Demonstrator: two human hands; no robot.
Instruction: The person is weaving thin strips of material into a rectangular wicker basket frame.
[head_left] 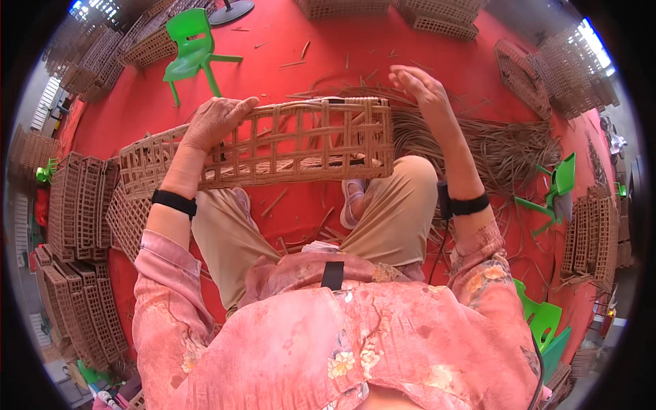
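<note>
A long rectangular woven basket (pixel 369 130) with open brown lattice sides spans the space above my knees. My left hand (pixel 220 121) grips its upper edge left of the middle, the thumb lying along the rim and the other fingers partly hidden. Beyond the basket's right end, my right hand (pixel 422 87) is raised with fingers stretched out, holding nothing and apart from the basket. Under and behind it, a large heap of loose brown weaving strips (pixel 506 147) spreads over the red floor (pixel 287 212). Black bands circle both my wrists.
A green plastic chair (pixel 190 51) stands at the far left, beside a round dark base (pixel 232 12). Stacked woven baskets line the left (pixel 82 311) and right (pixel 591 239). More green chairs (pixel 564 179) are at the right. Short strip scraps litter the floor.
</note>
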